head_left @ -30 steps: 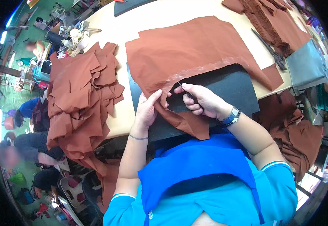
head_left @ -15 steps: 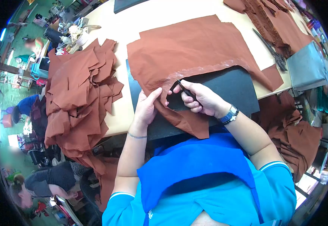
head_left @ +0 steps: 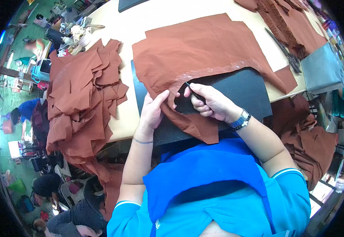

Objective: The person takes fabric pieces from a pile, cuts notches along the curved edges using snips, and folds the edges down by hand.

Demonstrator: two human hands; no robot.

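Note:
A large reddish-brown leather piece (head_left: 195, 45), possibly fabric, lies over a black board (head_left: 239, 93), with a curved edge and a whitish, roughened strip along it. My left hand (head_left: 154, 108) pinches the piece's near left part, thumb on top. In my right hand (head_left: 213, 102) is a small black pointed tool (head_left: 195, 93), its tip against the edge close to my left fingers. Its exact kind is partly hidden by my fingers. A narrow flap of the piece hangs down towards my blue apron (head_left: 203, 166).
Stacked brown pieces (head_left: 81, 91) fill the table's left side. On the right lie dark shears (head_left: 280, 45), a grey box (head_left: 324, 69) and more brown material (head_left: 290, 31). Brown pieces (head_left: 310, 142) also hang below the right edge. Other people (head_left: 47, 185) are at the left.
My hands, the tool and the brown piece stay almost in place; the whole view has shifted slightly. At the lower left, a person in dark clothing has moved lower in the view.

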